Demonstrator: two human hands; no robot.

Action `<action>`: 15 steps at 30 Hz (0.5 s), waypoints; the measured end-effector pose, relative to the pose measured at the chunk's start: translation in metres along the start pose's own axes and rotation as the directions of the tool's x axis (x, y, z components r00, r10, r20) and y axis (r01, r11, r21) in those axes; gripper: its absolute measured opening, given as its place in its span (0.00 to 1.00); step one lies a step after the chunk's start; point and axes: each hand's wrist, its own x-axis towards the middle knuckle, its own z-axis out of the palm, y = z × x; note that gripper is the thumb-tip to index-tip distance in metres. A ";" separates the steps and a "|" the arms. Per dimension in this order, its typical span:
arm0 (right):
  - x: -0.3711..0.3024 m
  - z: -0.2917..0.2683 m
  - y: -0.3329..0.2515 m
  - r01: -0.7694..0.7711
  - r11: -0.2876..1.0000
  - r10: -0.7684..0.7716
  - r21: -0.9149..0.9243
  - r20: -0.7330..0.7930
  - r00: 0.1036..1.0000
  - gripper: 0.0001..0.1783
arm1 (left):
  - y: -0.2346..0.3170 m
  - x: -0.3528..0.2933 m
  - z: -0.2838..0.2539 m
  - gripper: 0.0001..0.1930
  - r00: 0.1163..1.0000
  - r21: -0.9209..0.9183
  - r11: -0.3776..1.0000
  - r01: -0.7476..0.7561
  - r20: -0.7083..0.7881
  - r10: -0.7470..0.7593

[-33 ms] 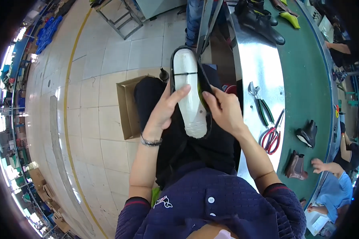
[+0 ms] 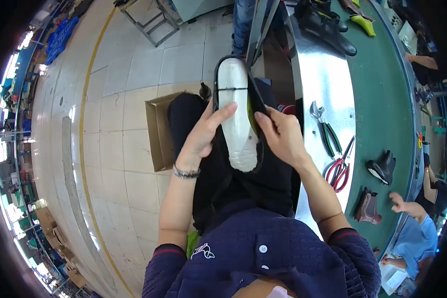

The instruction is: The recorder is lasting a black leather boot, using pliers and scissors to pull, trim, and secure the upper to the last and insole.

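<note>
Above my lap I hold a black shoe upper (image 2: 257, 102) around a shoe last, bottom side up. The last's white underside (image 2: 236, 119) faces me, with a dark line crossing it near the far end. A strip of yellow-green (image 2: 251, 113) shows along its right side. My left hand (image 2: 206, 131) grips the left side, thumb laid on the white underside and fingers hidden behind. At the right, my right hand (image 2: 283, 133) is closed on the upper's loose black edge, which stands away from the last.
On the metal ledge (image 2: 323, 74) to my right lie green-handled pincers (image 2: 328, 131) and red-handled cutters (image 2: 336, 174). Black boots (image 2: 325, 30) stand at its far end. Beyond, a green belt (image 2: 382, 104) carries a black boot (image 2: 382, 168) and a brown boot (image 2: 367, 206) near a co-worker's hand (image 2: 398, 202). A cardboard box (image 2: 159, 134) stands left.
Almost nothing differs: the shoe upper and both hands sit very slightly further right. The grip of both hands is the same.
</note>
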 end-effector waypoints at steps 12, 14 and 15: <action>0.003 0.007 0.005 -0.063 0.993 0.069 0.101 -0.060 0.996 0.15 | 0.013 -0.031 0.031 0.28 0.830 0.964 0.267 -0.014 -0.138 0.540; 0.004 0.005 0.007 -0.127 0.990 0.124 0.058 0.048 0.991 0.16 | 0.012 -0.030 0.028 0.26 0.820 0.966 0.258 0.022 -0.166 0.549; 0.004 0.006 0.008 -0.127 0.990 0.124 0.056 0.053 0.991 0.16 | 0.012 -0.029 0.027 0.25 0.810 0.968 0.247 0.052 -0.186 0.557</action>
